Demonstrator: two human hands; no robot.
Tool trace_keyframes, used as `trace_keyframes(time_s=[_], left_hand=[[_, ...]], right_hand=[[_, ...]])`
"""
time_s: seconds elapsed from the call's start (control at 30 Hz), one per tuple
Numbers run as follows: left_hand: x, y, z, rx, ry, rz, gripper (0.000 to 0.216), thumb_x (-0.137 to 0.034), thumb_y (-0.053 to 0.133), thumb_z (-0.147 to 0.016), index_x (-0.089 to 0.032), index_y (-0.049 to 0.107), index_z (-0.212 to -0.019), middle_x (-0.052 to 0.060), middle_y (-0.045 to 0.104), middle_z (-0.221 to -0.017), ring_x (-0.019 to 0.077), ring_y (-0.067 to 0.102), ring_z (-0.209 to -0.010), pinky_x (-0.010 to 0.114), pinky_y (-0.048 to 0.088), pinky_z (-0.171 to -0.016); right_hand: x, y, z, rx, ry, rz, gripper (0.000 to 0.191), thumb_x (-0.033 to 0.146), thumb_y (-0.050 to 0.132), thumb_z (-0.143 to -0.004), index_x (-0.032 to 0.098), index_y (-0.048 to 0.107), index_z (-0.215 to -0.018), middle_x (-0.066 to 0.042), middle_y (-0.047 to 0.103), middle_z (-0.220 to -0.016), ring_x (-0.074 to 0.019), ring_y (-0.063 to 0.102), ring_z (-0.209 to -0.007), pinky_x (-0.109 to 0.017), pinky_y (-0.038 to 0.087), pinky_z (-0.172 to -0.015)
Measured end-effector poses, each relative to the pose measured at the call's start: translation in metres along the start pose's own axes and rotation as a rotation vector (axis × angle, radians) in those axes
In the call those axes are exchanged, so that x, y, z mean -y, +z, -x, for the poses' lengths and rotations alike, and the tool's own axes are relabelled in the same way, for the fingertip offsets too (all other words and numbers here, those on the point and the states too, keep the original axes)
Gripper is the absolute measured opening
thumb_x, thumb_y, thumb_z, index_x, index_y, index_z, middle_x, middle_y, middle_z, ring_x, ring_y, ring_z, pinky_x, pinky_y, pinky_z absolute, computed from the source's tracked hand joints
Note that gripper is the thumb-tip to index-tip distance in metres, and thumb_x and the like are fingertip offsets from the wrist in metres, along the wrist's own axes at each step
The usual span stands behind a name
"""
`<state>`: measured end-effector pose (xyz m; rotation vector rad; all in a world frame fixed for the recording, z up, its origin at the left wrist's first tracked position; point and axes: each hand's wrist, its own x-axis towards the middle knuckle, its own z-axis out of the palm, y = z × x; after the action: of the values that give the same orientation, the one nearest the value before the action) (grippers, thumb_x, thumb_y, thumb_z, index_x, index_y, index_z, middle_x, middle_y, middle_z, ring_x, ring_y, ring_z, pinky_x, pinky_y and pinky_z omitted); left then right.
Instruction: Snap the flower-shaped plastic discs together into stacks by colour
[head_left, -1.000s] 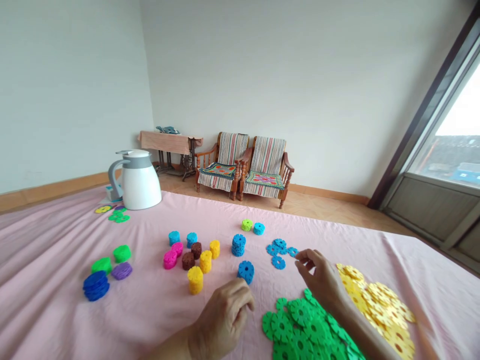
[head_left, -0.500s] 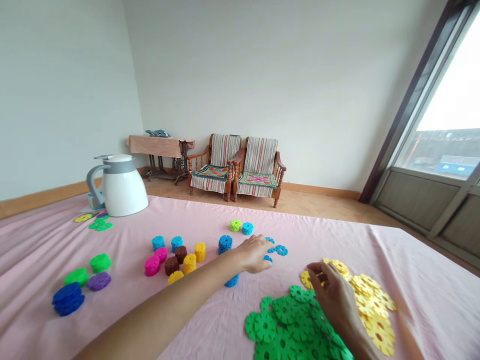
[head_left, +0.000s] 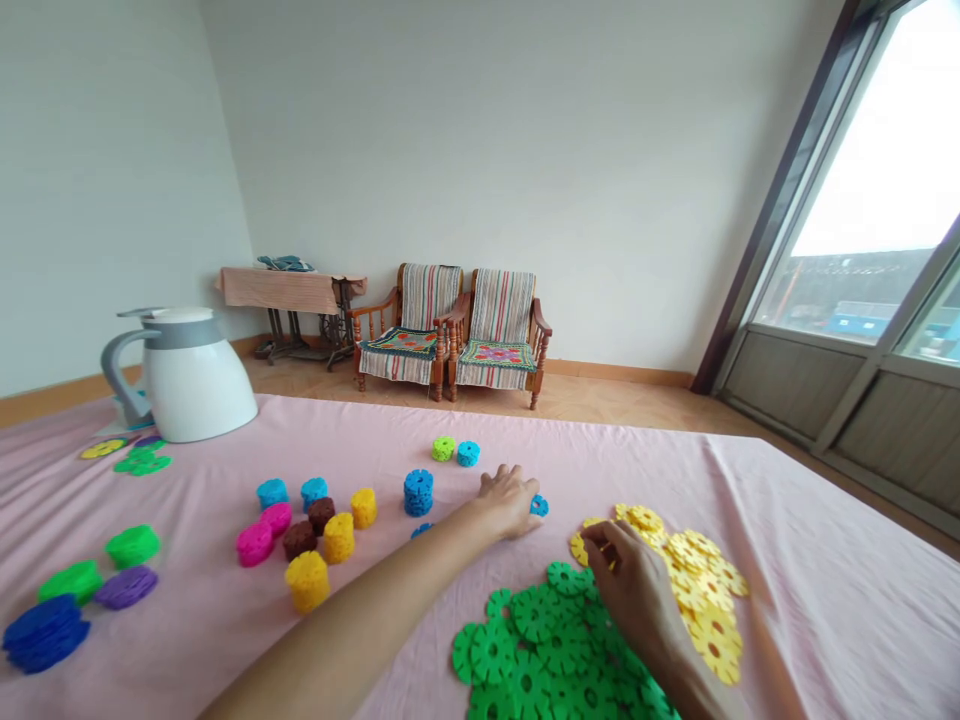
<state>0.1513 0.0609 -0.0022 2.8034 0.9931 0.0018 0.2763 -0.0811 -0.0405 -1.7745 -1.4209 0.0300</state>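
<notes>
My left hand (head_left: 508,498) reaches far forward over the pink cloth (head_left: 765,500) and rests on the loose blue flower discs (head_left: 538,506), fingers curled down over them. My right hand (head_left: 628,585) lies nearer to me, where the green disc pile (head_left: 536,650) meets the yellow disc pile (head_left: 701,575). Its fingers are bent over the discs; what they hold, if anything, is hidden. A tall blue stack (head_left: 418,491) stands just left of my left hand, and part of another blue stack (head_left: 421,530) shows beside my forearm.
Pink, brown, yellow and cyan stacks (head_left: 315,525) stand in the middle. Green, purple and dark blue stacks (head_left: 75,590) sit at the left. A white kettle (head_left: 187,375) stands at the far left, with green and cyan stacks (head_left: 455,451) beyond. Two chairs (head_left: 450,335) stand by the wall.
My left hand stretched forward from near me onto the loose blue discs. My right hand drew back from those discs to the green and yellow piles. The view swung to the right.
</notes>
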Motion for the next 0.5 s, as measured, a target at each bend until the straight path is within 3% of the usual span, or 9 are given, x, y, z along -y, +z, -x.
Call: trace_keyframes(time_s=[0.27,0.37,0.5], left_hand=[[0.022,-0.018,0.049,0.001,0.189,0.049,0.025,-0.025,0.061,-0.079,-0.021,0.063,-0.103,0.007,0.062,-0.103,0.0218,0.057,-0.097,0.03,0.044,-0.084],[0.034,-0.024,0.063,-0.053,0.198,0.058,0.02,-0.014,0.054,-0.08,-0.019,0.065,-0.096,0.006,0.064,-0.099,0.0196,0.058,-0.094,0.028,0.043,-0.083],[0.038,-0.025,0.077,-0.062,0.204,0.023,0.013,-0.014,0.067,-0.07,-0.019,0.066,-0.083,0.005,0.065,-0.087,0.0234,0.059,-0.089,0.031,0.043,-0.079]], right_hand=[[0.001,0.0,0.002,0.034,0.027,0.041,0.021,0.031,0.045,-0.083,0.022,0.061,-0.073,-0.002,0.062,-0.072,-0.0148,0.057,-0.061,-0.026,0.042,-0.059],[0.001,0.0,0.002,0.029,0.039,0.044,0.021,0.031,0.045,-0.082,0.022,0.061,-0.072,-0.002,0.063,-0.072,-0.015,0.057,-0.061,-0.026,0.041,-0.058],[-0.001,0.002,0.002,0.037,0.03,0.042,0.021,0.03,0.044,-0.082,0.022,0.061,-0.072,-0.002,0.063,-0.072,-0.0152,0.058,-0.062,-0.027,0.042,-0.059]])
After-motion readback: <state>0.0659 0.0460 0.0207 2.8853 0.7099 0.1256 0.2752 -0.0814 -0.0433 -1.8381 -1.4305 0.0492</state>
